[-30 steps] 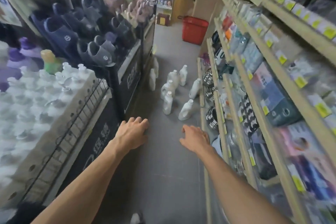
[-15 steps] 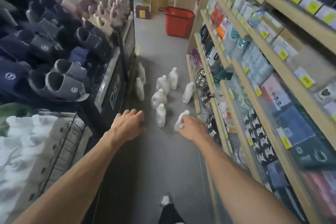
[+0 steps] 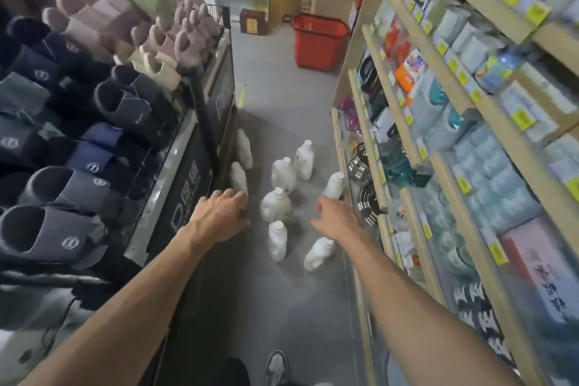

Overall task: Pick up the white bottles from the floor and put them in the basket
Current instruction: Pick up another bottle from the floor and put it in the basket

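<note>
Several white bottles stand on the grey aisle floor ahead of me. The nearest upright one [image 3: 277, 240] is between my hands, and a tipped one [image 3: 318, 254] leans just below my right wrist. More bottles [image 3: 283, 171] stand behind, two against the left rack [image 3: 239, 177]. The red basket [image 3: 318, 41] sits at the far end of the aisle. My left hand [image 3: 221, 213] reaches forward with fingers relaxed, holding nothing. My right hand [image 3: 338, 219] is stretched out above the bottles, fingers loose and empty.
A slipper rack [image 3: 103, 110] lines the left side of the narrow aisle, and wooden shelves [image 3: 423, 147] of packaged goods line the right. My shoe [image 3: 277, 367] shows at the bottom. A small brown box [image 3: 252, 20] stands near the basket.
I have walked forward, so the bottles and basket are nearer. Both hands have stayed stretched out and empty, now level with the nearest bottles.
</note>
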